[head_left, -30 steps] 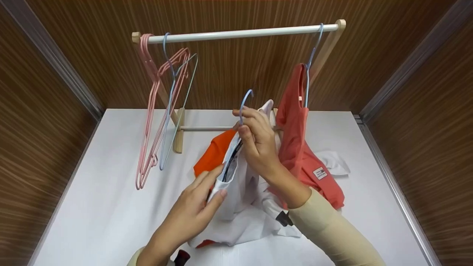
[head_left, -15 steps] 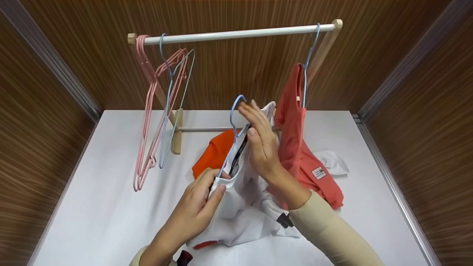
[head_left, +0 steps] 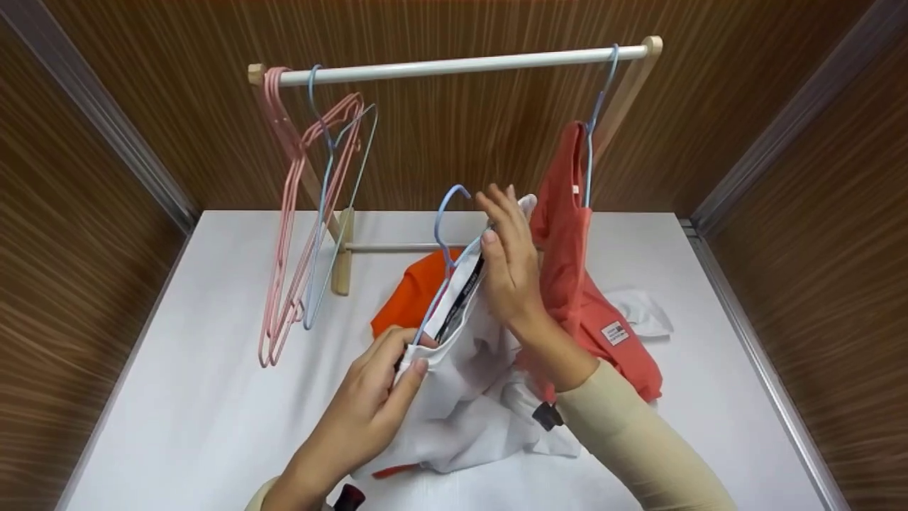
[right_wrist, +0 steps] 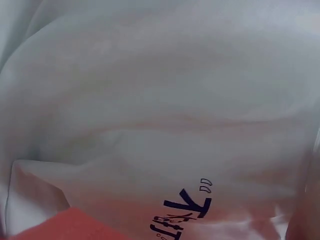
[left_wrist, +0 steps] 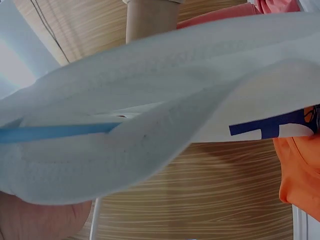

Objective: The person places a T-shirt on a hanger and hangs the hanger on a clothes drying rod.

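Observation:
A white T-shirt point(head_left: 454, 404) is held up at its collar, with a black label strip inside the neck. A light blue hanger point(head_left: 438, 223) stands in the neck opening, its hook above the collar. My left hand point(head_left: 358, 408) pinches the near side of the collar between thumb and fingers, close to the hanger's arm. My right hand point(head_left: 509, 273) lies against the far side of the collar, fingers mostly straight and spread. In the left wrist view the hanger point(left_wrist: 55, 133) enters the neckline. White cloth point(right_wrist: 165, 90) with dark print fills most of the right wrist view.
A white rail point(head_left: 454, 67) crosses the back. Pink hangers point(head_left: 287, 191), a blue and a pale green one hang at its left. A coral shirt point(head_left: 567, 270) hangs at the right. Orange cloth point(head_left: 415, 291) lies behind the white shirt.
My right hand has released the hanger's hook and moved right to the far collar, its fingers straightening. The hanger has come into view as the collar spread wider. My left hand stays at the collar.

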Action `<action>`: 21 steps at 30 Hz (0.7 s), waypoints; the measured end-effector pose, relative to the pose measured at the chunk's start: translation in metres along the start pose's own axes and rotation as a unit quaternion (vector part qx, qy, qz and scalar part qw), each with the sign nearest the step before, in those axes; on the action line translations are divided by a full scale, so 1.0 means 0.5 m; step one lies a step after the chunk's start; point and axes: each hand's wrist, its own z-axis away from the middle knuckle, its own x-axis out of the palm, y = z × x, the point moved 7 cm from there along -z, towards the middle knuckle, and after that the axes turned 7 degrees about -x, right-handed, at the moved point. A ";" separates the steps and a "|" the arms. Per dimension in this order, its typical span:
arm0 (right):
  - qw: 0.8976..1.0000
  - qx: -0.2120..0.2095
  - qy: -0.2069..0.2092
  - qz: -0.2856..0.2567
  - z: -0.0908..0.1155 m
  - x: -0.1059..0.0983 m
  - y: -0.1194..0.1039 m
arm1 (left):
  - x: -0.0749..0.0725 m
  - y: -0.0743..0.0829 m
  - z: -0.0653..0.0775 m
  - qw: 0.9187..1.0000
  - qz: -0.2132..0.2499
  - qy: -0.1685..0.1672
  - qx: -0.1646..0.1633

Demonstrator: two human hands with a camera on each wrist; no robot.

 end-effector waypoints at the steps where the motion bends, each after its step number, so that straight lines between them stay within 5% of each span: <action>1: 1.000 0.004 -0.004 0.001 0.000 0.001 0.002 | 0.000 -0.001 -0.001 1.000 0.001 -0.001 -0.002; 15: 0.993 -0.053 -0.102 0.039 -0.027 0.015 -0.049 | 0.000 0.001 -0.029 1.000 0.015 -0.006 -0.010; 21: 0.989 -0.064 -0.120 0.055 -0.048 0.007 -0.057 | -0.004 0.018 -0.017 1.000 0.000 -0.011 0.009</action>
